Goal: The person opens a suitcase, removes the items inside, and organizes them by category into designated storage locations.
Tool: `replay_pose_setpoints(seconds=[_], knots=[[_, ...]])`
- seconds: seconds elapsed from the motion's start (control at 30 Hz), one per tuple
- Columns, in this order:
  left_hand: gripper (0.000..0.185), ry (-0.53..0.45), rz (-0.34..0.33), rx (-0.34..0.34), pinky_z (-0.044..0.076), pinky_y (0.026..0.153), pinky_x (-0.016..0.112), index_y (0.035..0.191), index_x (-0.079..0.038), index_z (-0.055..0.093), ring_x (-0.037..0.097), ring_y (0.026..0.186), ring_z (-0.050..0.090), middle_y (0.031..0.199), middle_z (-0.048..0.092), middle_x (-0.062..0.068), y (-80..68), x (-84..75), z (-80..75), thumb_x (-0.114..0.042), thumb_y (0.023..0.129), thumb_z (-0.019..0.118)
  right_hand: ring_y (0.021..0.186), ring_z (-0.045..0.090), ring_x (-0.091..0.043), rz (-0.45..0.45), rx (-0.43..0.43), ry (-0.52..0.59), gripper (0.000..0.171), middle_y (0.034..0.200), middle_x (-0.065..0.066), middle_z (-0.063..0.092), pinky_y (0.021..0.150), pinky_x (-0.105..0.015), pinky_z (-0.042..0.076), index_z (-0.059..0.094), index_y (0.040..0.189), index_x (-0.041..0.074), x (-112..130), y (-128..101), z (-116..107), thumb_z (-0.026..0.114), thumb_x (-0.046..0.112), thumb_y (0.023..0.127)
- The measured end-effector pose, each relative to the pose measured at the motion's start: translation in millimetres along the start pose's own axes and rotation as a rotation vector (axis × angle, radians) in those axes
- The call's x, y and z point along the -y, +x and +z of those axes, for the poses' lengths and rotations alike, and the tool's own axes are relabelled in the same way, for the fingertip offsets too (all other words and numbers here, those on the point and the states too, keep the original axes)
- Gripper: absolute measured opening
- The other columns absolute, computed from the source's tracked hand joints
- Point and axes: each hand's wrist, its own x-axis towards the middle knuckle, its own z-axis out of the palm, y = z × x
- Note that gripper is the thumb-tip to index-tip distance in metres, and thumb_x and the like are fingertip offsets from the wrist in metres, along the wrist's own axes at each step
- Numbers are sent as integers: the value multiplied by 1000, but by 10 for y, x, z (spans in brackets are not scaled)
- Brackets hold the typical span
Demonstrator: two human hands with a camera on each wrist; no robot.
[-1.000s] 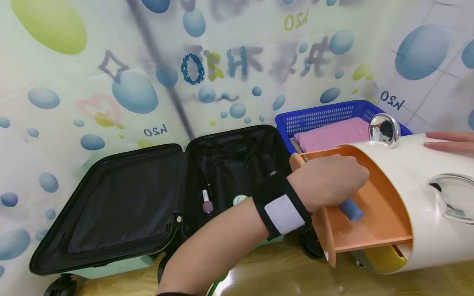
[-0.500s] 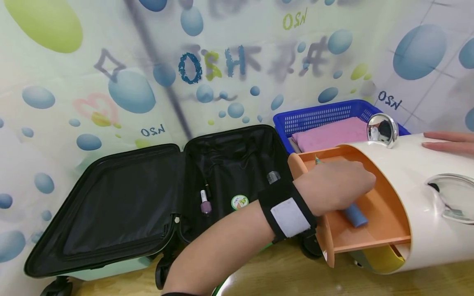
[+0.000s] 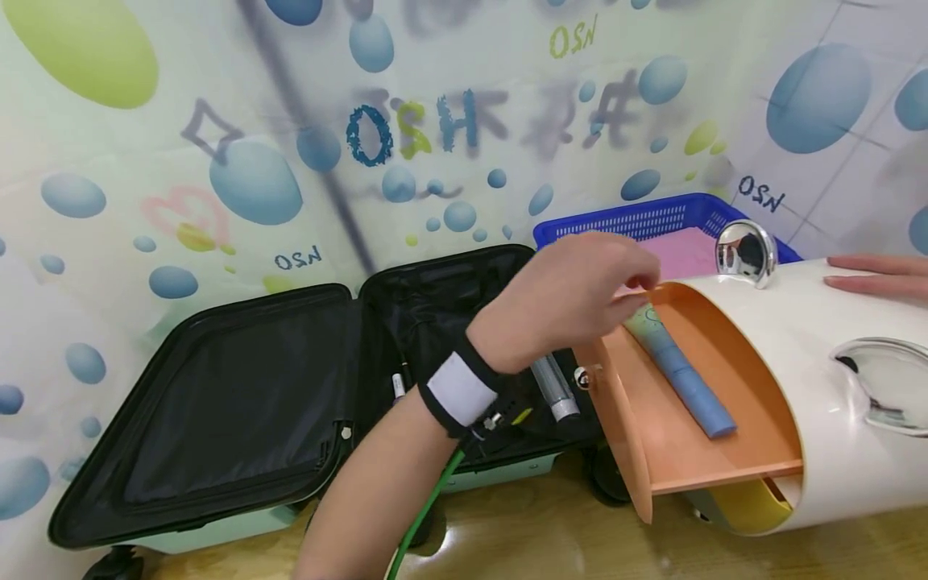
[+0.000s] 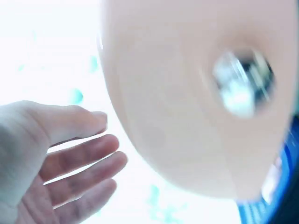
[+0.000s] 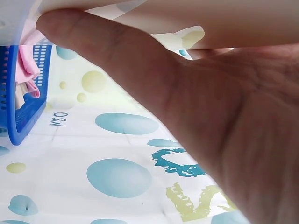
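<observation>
My left hand [image 3: 580,294] is over the front of the orange drawer [image 3: 739,467], its fingertips close to the upper end of a blue and green tube [image 3: 685,374] lying in it. In the left wrist view that hand's fingers [image 4: 86,179] are loosely bent with nothing between them, beside the drawer front [image 4: 159,102] and its shiny knob [image 4: 243,81]. My right hand [image 3: 880,275] rests with extended fingers on top of the white cabinet [image 3: 841,475]; the right wrist view shows its thumb [image 5: 107,46] against a pale surface.
An open black-lined suitcase [image 3: 239,403] lies left of the cabinet, holding a clear cylinder [image 3: 554,387] and a partly hidden white-capped bottle [image 3: 398,386]. Behind stands a blue basket [image 3: 623,221] with pink cloth [image 3: 685,250]. A yellow drawer [image 3: 754,503] lies below the orange one.
My left hand has lifted out of the drawer and moved up and left, uncovering the blue and green tube. The right hand has kept its place.
</observation>
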Motion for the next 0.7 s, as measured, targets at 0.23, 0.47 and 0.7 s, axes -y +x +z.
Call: replay_pose_setpoints(seconds=[0.23,0.47,0.7], knots=[[14,-86,-205,-30,49,79,20,108,-13,75,9,86,60,96,69,-4,-104,621,377,-20,100,66,144,-7,13,35,8,1,165,170,3,-1,107,-8,-8,6,161,48,97,-43,-2,103,41,27],[34,-11,-275,334,51,96,29,127,-18,73,12,110,64,125,70,-2,-209,913,1101,-11,93,75,146,-5,9,13,-13,30,165,168,11,0,101,-3,-7,12,163,42,69,-47,34,103,37,25],[44,100,-178,421,52,89,25,125,-27,73,10,107,63,120,70,-8,-223,897,1484,-14,85,83,146,-5,9,9,-18,40,165,166,17,-1,101,-3,-7,11,161,46,75,-30,-2,104,36,25]])
